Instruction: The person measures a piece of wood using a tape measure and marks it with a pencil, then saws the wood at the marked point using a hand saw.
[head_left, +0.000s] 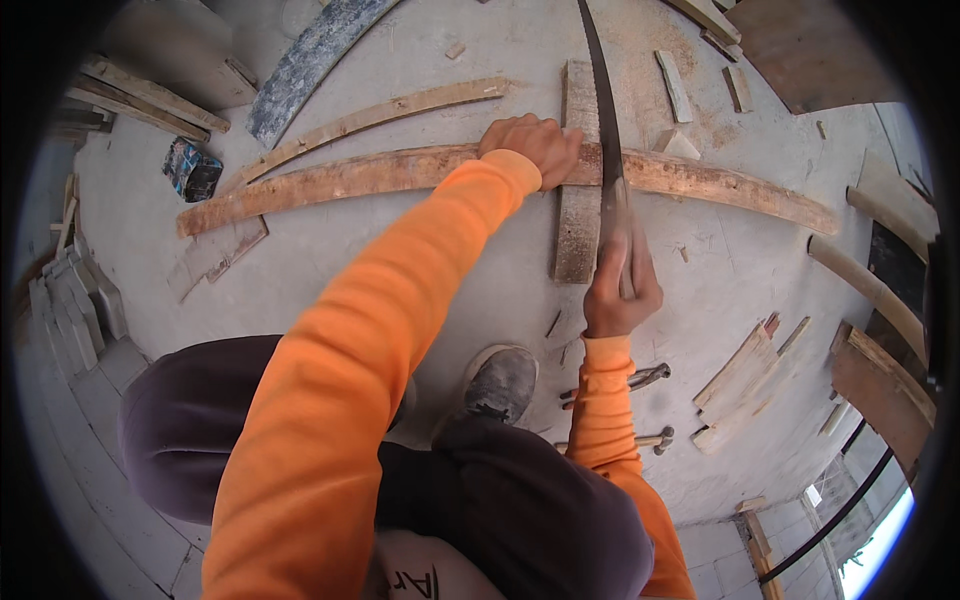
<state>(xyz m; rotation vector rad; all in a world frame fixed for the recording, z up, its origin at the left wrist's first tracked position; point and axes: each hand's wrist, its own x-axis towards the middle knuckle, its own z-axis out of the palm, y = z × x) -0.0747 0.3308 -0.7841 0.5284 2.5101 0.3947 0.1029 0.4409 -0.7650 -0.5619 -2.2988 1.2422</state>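
Observation:
A long wooden plank (370, 175) lies crosswise over a shorter wooden block (577, 235). My left hand (530, 145) is closed over the plank just left of the block's line, pressing on it. In my right hand (622, 285) is the handle of a handsaw (606, 110), fingers wrapped round it. The dark, toothed blade points away from me and crosses the plank right beside the block. Whether the teeth have cut into the wood cannot be made out. The saw handle is slightly blurred.
Two hammers (655, 438) lie by my right forearm, near my shoe (500, 385). Thin wood scraps (745, 385) are at the right. A narrow strip (400, 107) and a grey-blue board (310, 70) lie beyond the plank. Sawdust (690, 60) covers the far floor; a crumpled packet (192, 168) sits left.

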